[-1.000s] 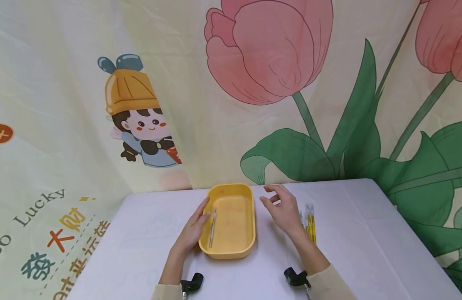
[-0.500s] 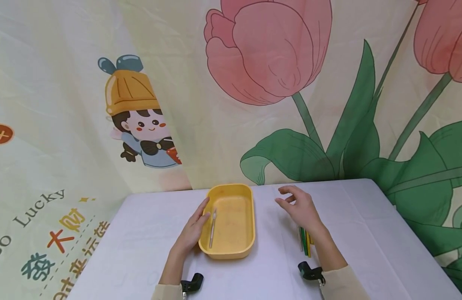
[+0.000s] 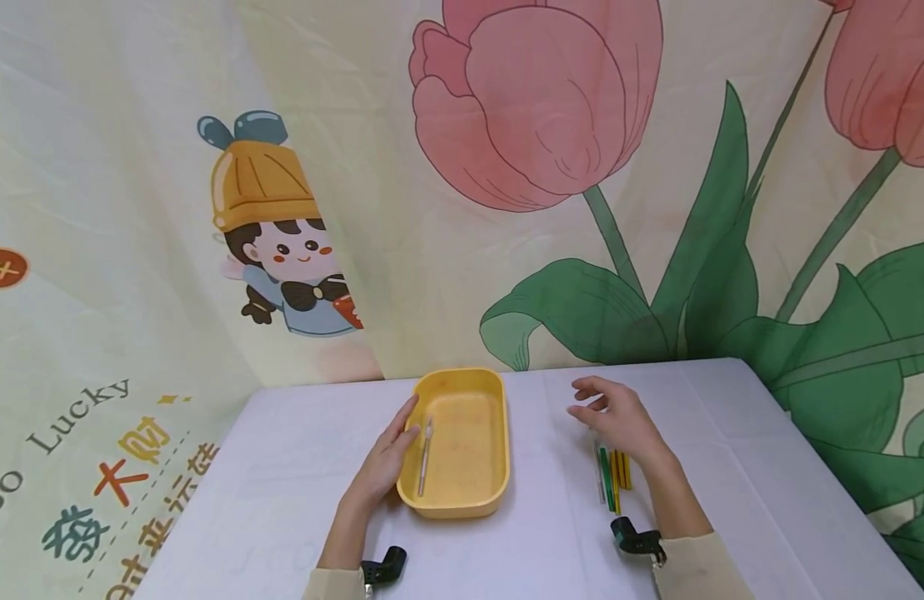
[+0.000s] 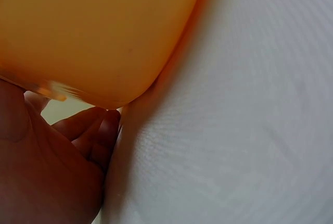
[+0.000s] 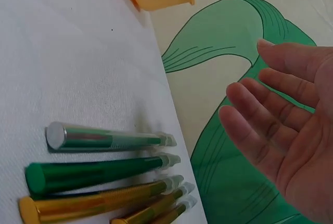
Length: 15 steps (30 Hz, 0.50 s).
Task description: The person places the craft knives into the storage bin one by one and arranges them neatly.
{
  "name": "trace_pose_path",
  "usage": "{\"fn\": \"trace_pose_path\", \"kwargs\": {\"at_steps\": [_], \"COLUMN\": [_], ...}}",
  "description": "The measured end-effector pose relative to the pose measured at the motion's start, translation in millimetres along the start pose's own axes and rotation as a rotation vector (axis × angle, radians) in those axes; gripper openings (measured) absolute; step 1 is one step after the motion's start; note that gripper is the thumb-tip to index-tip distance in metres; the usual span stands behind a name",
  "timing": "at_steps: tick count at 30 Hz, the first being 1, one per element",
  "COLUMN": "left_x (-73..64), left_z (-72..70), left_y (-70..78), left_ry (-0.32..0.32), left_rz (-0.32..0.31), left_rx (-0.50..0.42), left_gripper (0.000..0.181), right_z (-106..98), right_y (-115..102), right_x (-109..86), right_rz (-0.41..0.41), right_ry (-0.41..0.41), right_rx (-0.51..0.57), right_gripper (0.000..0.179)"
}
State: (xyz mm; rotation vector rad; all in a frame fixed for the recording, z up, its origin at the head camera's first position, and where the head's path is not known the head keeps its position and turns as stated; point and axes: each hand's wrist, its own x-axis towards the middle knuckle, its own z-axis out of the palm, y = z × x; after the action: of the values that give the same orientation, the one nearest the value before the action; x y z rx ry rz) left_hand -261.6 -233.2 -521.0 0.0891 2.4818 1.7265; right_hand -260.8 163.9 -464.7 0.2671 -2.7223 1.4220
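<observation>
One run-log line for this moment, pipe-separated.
left hand: holds yellow tray | right hand: empty, not touching green and gold pens on white table | in tray: one silver pen

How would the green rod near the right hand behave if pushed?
The green rod could roll, given its round end, though the silver rod beside it may stop it. Its shiny surface hints at slipperiness; its straight body, stiffness.

The head view looks forward and down over the desk; the wrist views look from close at left hand and right hand; all three share the yellow tray
</observation>
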Motion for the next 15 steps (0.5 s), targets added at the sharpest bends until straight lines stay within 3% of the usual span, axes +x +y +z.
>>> {"fn": "trace_pose_path", "kwargs": {"at_steps": [7,15], "left_x": [-0.5,-0.6], "left_z": [0.8,0.6], "left_y": [0.1,0.7], "left_ry": [-0.001,0.001], "left_rz": [0.001,0.000], "left_rx": [-0.005,-0.005], "left_gripper": [0.053,0.053], "right_z": [-4,-5], "right_y": [9,14], "right_x": [-0.3,0.0], "right_rz": [0.019,0.081], "right_ry": [-0.022,-0.054], "right_rx": [-0.007,-0.114], "right_gripper": [0.040,0.040]}}
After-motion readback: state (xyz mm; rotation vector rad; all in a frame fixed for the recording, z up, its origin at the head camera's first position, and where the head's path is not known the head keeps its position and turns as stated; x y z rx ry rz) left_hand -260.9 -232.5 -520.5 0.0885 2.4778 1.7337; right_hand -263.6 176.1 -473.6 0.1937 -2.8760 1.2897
